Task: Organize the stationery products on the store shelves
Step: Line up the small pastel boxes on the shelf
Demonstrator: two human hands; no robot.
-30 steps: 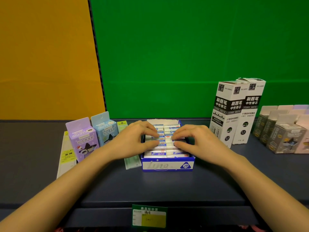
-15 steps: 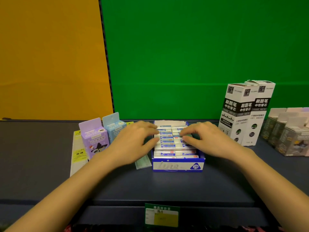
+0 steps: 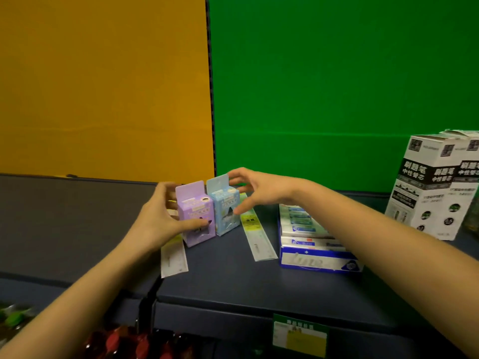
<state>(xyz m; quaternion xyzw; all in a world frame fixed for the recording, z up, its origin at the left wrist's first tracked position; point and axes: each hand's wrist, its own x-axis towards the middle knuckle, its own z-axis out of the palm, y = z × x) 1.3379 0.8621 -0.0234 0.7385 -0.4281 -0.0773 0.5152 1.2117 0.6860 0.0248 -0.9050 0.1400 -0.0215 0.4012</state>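
The tidying looks partway done. The eraser tray (image 3: 316, 260) sits square at the front of the shelf (image 3: 233, 286) with its rows packed flat, so that part seems settled; the small goods left of the tray are what is in hand. The left hand (image 3: 158, 224) has its grip on the purple box (image 3: 195, 216), thumb across the front and fingers behind. The right hand (image 3: 261, 193) is spread wide around the blue box (image 3: 224, 206), which stands against the purple one on the side nearer the tray; whether it already touches cannot be told. Counted: two small boxes, two flat packs, one tray and two tall white boxes (image 3: 435, 187) right of the tray. The erasers are too blurred to count. One flat pack (image 3: 256, 237) lies askew just left of the tray, the other (image 3: 173, 257) further left, partly under the purple box. Squaring the two boxes and straightening both packs is probably what remains.
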